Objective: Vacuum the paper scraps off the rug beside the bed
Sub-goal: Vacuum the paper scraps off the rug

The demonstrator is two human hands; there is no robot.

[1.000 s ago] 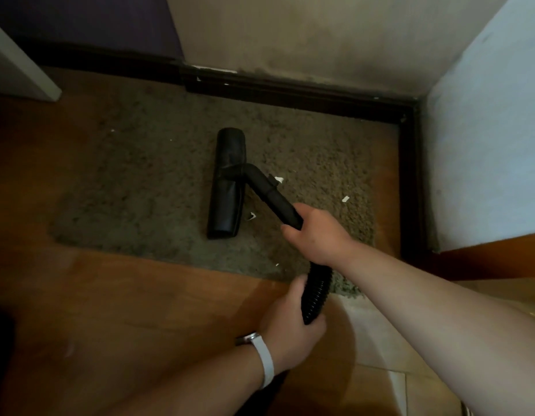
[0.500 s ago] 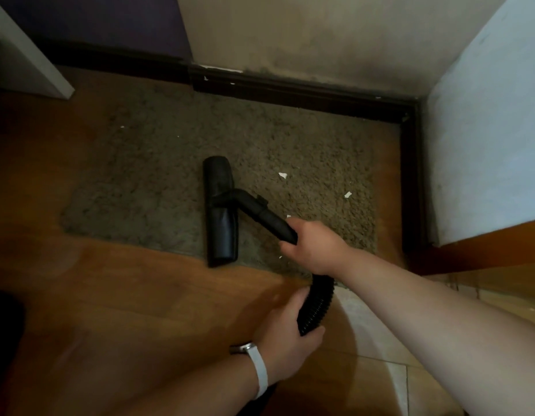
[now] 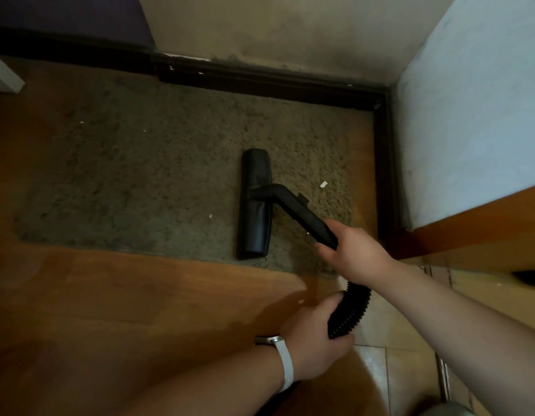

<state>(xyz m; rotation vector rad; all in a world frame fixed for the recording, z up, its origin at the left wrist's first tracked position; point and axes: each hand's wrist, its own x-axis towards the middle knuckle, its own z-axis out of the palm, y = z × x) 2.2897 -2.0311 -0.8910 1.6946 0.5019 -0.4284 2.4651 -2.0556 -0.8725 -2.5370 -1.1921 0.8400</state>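
A shaggy grey-brown rug (image 3: 140, 181) lies on the wooden floor against the wall. The black vacuum head (image 3: 255, 205) rests flat on the rug's near right part, its long side running front to back. My right hand (image 3: 354, 253) grips the black rigid tube (image 3: 302, 213) that rises from the head. My left hand (image 3: 315, 334), with a white watch strap on the wrist, holds the ribbed black hose (image 3: 350, 310) lower down. One white paper scrap (image 3: 323, 184) lies right of the head. Small scraps (image 3: 210, 216) dot the rug to the left.
A dark skirting board (image 3: 260, 82) runs along the wall behind the rug and down its right side. A white bed side (image 3: 470, 130) on a wooden frame (image 3: 476, 232) stands at the right. Tiled floor (image 3: 410, 349) lies at the bottom right.
The vacuum head has slid rightwards across the rug over the spot where two scraps lay; those are no longer visible. Both hands moved with the tube and hose.
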